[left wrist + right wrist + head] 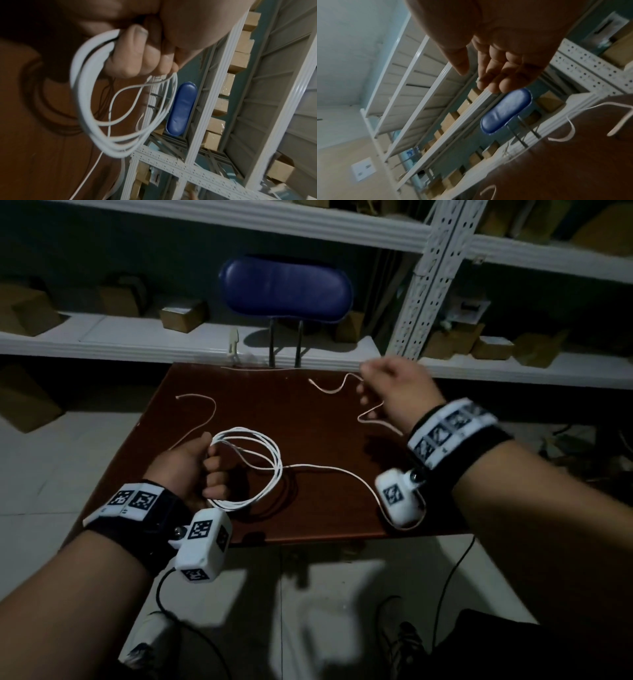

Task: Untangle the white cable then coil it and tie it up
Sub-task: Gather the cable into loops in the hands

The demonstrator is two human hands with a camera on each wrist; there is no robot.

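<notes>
My left hand point(209, 470) grips the white cable, whose coil point(270, 470) of several loops hangs from the fist just over the brown table point(308, 518). The left wrist view shows the fingers point(137, 54) curled round the bundled loops point(85, 94). A loose tail of the cable point(342, 470) runs right across the table and passes under my right wrist. My right hand point(383, 392) hovers over the far right of the table with relaxed fingers point(488, 75) holding nothing. A thin cream string point(332, 386) lies just left of its fingertips.
More cream strings lie on the table: one far left point(205, 412), one under the right hand point(373, 416), one along the far edge point(260, 368). A blue chair back point(286, 287) stands behind the table. White shelves point(137, 340) hold cardboard boxes.
</notes>
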